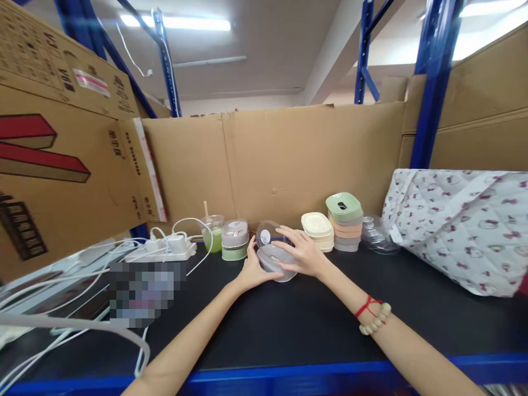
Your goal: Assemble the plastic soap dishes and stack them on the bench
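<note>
Bowl: the grey bowl [270, 256] sat on the black shelf [289, 324], about midway along, nearer the back edge than the front.
Lid: the clear lid [266, 230] stood tilted at the bowl's far side.
Left hand: the left hand [250, 270] held the bowl's left side between thumb and fingers.
Right hand: the right hand [306, 254] had its fingers spread over lid and bowl; whether they pinched either, I could not tell.
Risk: a lopsided push could, I judged, have tipped the bowl; an elbowing wrist could have toppled the cream stack [317, 225] just beside.
</note>
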`<control>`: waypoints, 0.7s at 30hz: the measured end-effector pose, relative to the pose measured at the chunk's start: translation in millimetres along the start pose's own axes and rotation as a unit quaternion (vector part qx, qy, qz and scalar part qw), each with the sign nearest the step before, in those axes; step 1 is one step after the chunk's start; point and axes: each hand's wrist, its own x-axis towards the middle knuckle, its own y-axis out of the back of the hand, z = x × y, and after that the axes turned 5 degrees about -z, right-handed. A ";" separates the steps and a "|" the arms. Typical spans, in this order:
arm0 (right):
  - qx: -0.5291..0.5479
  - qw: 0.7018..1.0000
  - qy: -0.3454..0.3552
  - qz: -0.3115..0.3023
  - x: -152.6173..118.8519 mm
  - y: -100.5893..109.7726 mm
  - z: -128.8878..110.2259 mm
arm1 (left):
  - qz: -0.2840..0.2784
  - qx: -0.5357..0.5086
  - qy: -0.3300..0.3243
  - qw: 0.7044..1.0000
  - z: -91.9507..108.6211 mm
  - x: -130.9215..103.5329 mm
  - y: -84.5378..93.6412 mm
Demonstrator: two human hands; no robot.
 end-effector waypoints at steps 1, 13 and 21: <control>-0.016 0.999 0.016 0.046 0.0 3.3 3.8 | 0.001 0.002 0.009 1.000 -0.5 0.9 -0.5; 0.060 0.981 -0.186 0.022 -11.1 4.9 23.2 | -0.069 0.115 0.034 0.990 12.2 -0.8 1.7; 0.114 0.887 -0.317 -0.317 -8.1 34.7 11.9 | -0.090 0.146 0.008 0.985 10.3 -0.2 3.2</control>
